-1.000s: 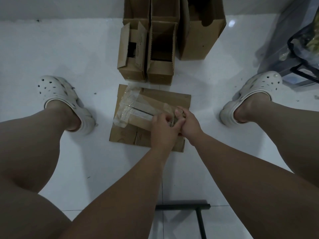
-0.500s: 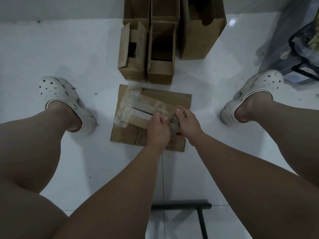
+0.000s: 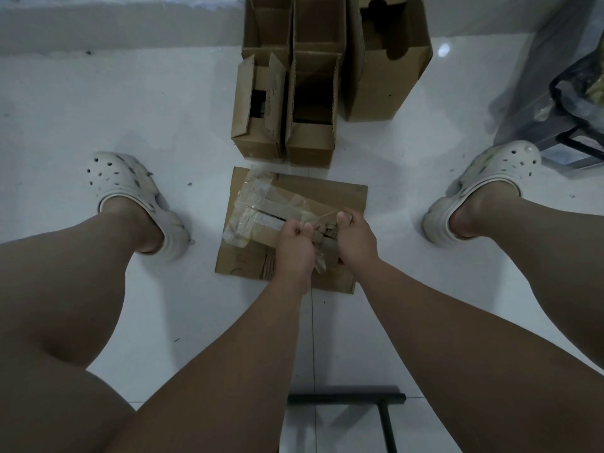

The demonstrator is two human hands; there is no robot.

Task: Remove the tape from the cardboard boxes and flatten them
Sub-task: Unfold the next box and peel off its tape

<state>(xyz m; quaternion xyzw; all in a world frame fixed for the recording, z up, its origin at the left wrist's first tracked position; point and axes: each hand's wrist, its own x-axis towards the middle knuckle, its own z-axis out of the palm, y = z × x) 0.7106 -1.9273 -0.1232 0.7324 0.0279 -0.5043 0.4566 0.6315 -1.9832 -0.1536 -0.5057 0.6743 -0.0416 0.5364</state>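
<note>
My left grip (image 3: 295,243) pinches the tape (image 3: 258,204); my right grip (image 3: 356,237) clamps the box (image 3: 327,191) alongside. The strip runs far-left across the box.

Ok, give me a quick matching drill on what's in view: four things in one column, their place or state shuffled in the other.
1 taped box
2 tall box
3 left hand
4 black bar

A stands upright, far right of the box row
B pinches the tape
C bottom edge of the view, below the forearms
D lies flat between the feet

Pairs: 1-D, 2-A, 3-B, 4-C
</note>
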